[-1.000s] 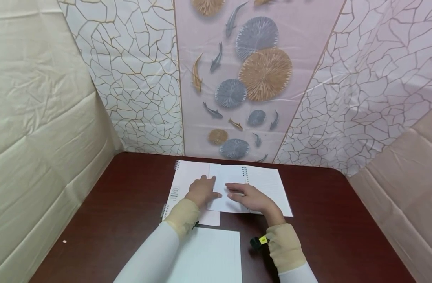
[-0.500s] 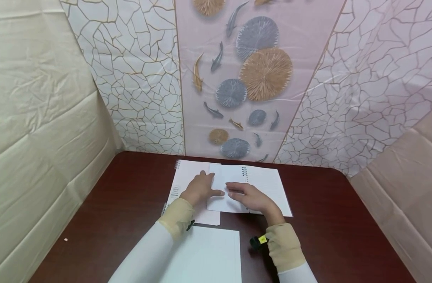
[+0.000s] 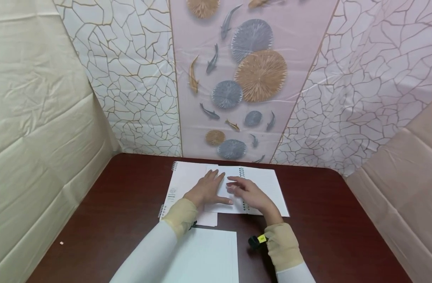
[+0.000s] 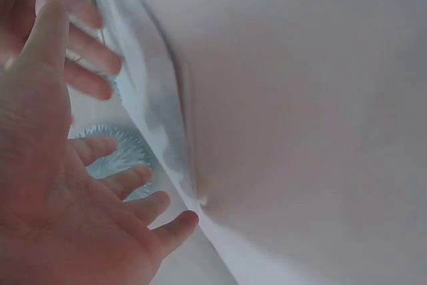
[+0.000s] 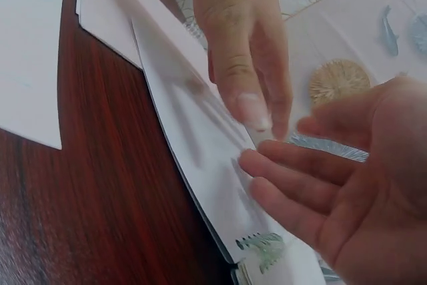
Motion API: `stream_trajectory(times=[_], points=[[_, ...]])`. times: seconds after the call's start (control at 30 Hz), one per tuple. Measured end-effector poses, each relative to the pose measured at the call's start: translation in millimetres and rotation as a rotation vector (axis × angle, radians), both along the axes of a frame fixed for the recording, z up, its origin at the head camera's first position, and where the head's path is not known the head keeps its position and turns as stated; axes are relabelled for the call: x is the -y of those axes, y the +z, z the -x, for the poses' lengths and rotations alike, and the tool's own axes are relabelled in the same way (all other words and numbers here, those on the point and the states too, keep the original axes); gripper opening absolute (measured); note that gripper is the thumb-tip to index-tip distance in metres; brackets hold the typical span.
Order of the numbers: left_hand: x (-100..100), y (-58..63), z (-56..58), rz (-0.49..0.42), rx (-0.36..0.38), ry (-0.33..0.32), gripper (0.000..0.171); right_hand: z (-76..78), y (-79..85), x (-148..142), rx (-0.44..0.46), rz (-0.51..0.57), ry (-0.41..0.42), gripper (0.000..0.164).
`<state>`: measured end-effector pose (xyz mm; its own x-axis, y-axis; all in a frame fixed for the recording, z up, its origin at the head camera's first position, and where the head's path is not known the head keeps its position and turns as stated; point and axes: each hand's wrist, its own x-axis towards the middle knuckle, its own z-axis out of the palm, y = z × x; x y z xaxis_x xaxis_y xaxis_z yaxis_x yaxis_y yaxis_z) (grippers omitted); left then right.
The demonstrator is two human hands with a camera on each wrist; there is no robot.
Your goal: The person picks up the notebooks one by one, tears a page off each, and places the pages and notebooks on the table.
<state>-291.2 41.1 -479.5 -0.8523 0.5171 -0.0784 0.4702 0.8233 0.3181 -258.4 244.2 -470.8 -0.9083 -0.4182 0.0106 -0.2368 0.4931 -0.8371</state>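
Note:
An open spiral notebook (image 3: 267,186) lies near the far edge of the table, its left page overlapping a pale-covered spiral notebook (image 3: 182,177). My left hand (image 3: 207,190), fingers straight and spread, rests low over the left page, thumb pointing right. Just to its right, my right hand (image 3: 251,194) hovers over the coil with fingers loosely bent. In the right wrist view, nothing is between the fingers of the right hand (image 5: 353,191), and the left thumb (image 5: 240,78) points down close to them. The left wrist view shows the left palm (image 4: 73,198) beside a pale page.
A sheet of lined paper (image 3: 209,255) lies at the front, partly under the left forearm. A black device with a yellow label (image 3: 256,240) sits by the right wrist. A white scrap (image 3: 61,243) is at the far left. Patterned cloth (image 3: 143,78) hangs behind the table.
My left hand has slid right across the left page towards the right hand, its fingers spreading. The right hand has stayed nearly in place, its fingers shifting slightly. The head view has shifted a little.

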Motion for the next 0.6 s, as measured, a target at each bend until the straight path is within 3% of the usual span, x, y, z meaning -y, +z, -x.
stream_trajectory(times=[0.23, 0.6], points=[[-13, -1.9, -1.1, 0.061, -0.029, -0.020, 0.112, 1.4, 4.4, -8, -0.230, -0.216, -0.207, 0.044], [-25, -6.1, -7.1, 0.155, -0.035, -0.043, 0.097, 1.1, 5.8, -54, -0.252, -0.429, -0.403, 0.071]])
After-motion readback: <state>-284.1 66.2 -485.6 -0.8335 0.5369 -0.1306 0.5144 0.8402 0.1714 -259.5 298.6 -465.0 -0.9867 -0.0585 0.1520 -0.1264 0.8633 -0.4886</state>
